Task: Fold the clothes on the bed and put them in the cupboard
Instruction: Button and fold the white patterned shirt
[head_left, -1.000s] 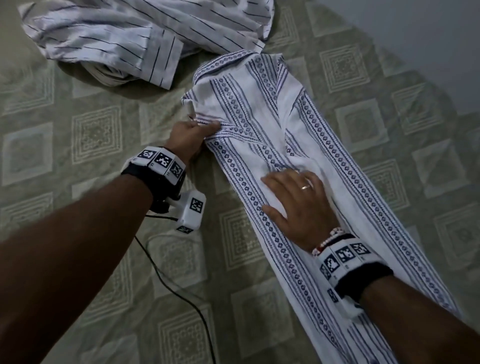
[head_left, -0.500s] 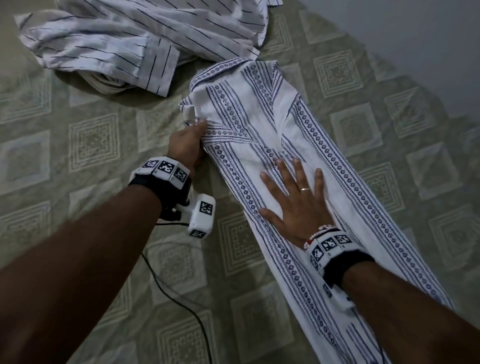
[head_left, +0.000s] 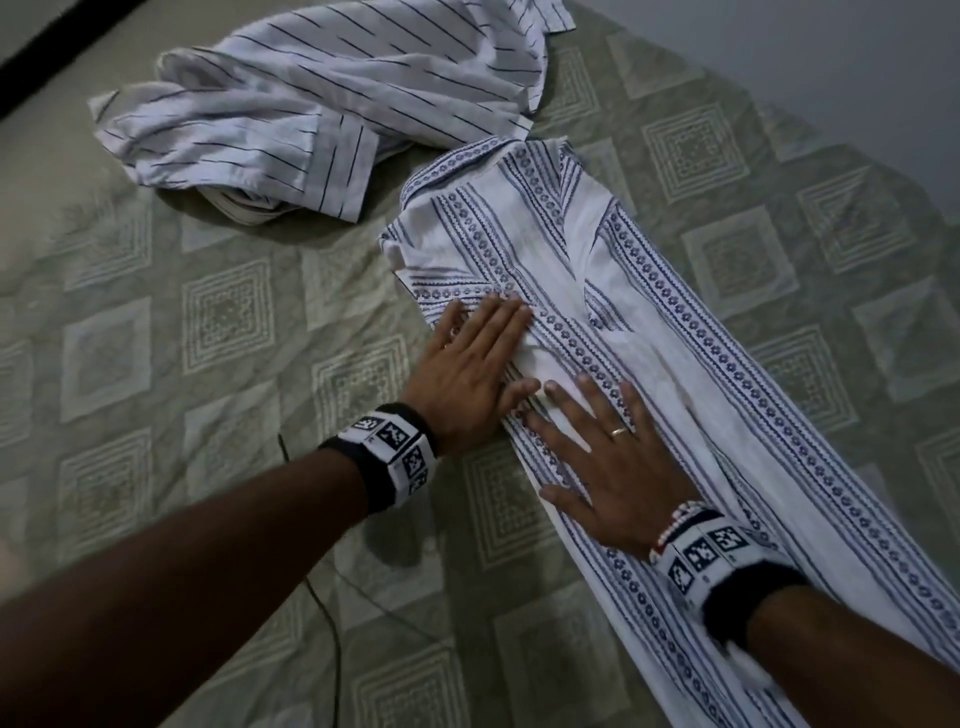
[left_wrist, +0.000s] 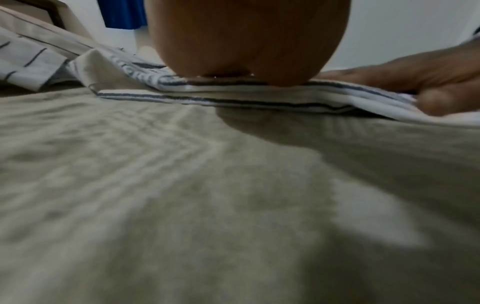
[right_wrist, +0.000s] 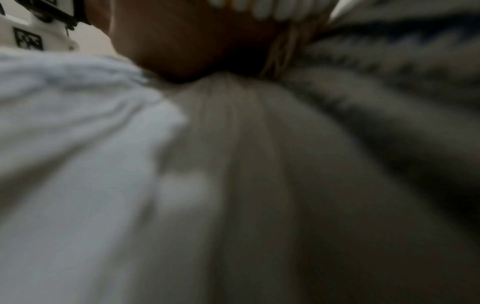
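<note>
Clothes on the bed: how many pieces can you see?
2. A patterned white garment lies lengthwise on the bedspread, under the left hand and right hand. A pinstriped shirt lies crumpled beyond it. Others may lie out of view.

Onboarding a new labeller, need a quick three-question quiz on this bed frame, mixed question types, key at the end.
1. True or false: the left hand grips a bunched corner of the patterned shirt.
2. Multiple choice: where does the pinstriped shirt lie? A) folded under the right hand B) crumpled on the bedspread beyond the patterned shirt C) draped over the left forearm
3. Fill in: the patterned shirt is folded into a long narrow ____.

Key: 1 false, both hands lie flat with fingers straight, pressing the shirt; 2 B; 3 strip.
</note>
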